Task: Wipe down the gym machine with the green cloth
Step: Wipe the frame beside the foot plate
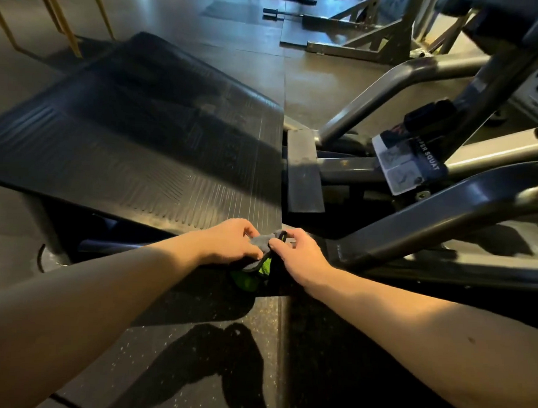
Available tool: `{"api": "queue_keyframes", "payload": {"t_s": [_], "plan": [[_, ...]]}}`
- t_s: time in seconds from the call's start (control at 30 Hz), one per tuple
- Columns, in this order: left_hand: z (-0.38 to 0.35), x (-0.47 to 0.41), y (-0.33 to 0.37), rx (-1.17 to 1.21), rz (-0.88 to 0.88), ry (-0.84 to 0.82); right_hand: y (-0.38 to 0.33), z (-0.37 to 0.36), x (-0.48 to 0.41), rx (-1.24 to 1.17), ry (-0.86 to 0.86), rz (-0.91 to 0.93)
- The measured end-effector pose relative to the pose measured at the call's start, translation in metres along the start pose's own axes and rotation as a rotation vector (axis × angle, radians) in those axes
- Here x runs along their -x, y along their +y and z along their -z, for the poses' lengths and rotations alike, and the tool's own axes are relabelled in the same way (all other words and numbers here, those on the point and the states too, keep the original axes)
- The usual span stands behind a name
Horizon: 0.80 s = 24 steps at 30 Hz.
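Cloth [259, 259]: held off the floor between both hands, just short of the near right corner of the footplate [141, 142] of the machine [374, 94]. Grey face on top, green fold hanging below the knuckles. Bunched, not spread flat.

Hands: close together, both clamped on the cloth. Left hand [232, 244] grips its left side with curled fingers. Right hand [301, 254] pinches its right side between thumb and fingers. Whether either hand touches the plate's corner cannot be told, as the cloth hides that spot.

Key relation: the footplate lies ahead and to the left of the hands and slopes up and away. Its near edge runs leftward from the corner beside the left hand, which is the nearer hand to it. A dark frame tube [431, 207] runs ahead and to the right from just beside the right hand, which is nearer to that member. A label [408, 166] sits well apart from both hands.

Judgement: the cloth is not on any surface, and the grip looks like a refold. The next move likely calls for the cloth to go forward-left over the near edge onto the plate, with strokes along the ribs. Risk: a bunched cloth gives poor contact.
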<state>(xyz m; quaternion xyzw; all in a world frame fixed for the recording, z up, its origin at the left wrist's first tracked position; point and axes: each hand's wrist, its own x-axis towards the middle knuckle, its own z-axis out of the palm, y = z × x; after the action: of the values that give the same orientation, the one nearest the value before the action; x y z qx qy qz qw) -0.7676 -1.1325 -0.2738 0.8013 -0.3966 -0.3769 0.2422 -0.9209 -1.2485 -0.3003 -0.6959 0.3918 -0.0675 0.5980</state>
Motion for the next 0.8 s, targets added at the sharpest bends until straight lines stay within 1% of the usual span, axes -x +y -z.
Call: {"api": "queue_keyframes", "payload": {"t_s": [0.07,0.13,0.2,0.33,0.4,0.47,0.53,0.57,0.6,0.7,0.8], "plan": [[-0.002,-0.007,0.010,0.109,-0.013,0.046,-0.001,0.008,-0.001,-0.149,-0.050,-0.044],[-0.002,-0.013,0.020,0.136,-0.055,0.100,-0.001,0.015,-0.004,-0.254,-0.116,-0.035],[-0.001,-0.018,0.029,0.147,-0.072,0.137,-0.001,0.024,-0.006,-0.301,-0.160,-0.007],[0.004,-0.026,0.038,0.164,-0.047,0.136,-0.003,0.039,-0.008,-0.332,-0.214,0.005],[0.003,-0.027,0.042,0.178,-0.065,0.091,-0.001,0.046,-0.010,-0.342,-0.198,0.010],[0.003,-0.025,0.044,0.188,-0.101,0.000,-0.002,0.053,-0.013,-0.365,-0.133,-0.001],[0.003,-0.024,0.044,0.120,-0.162,-0.084,-0.003,0.059,-0.015,-0.423,-0.090,-0.015],[0.002,-0.024,0.044,0.075,-0.202,-0.097,-0.004,0.061,-0.016,-0.451,-0.082,-0.015],[0.001,-0.025,0.043,0.036,-0.238,-0.076,-0.005,0.064,-0.017,-0.470,-0.079,-0.008],[-0.001,-0.028,0.045,0.011,-0.311,0.067,-0.005,0.067,-0.021,-0.492,-0.091,0.041],[0.003,-0.030,0.044,0.040,-0.317,0.083,-0.004,0.069,-0.023,-0.522,-0.138,0.071]]}}
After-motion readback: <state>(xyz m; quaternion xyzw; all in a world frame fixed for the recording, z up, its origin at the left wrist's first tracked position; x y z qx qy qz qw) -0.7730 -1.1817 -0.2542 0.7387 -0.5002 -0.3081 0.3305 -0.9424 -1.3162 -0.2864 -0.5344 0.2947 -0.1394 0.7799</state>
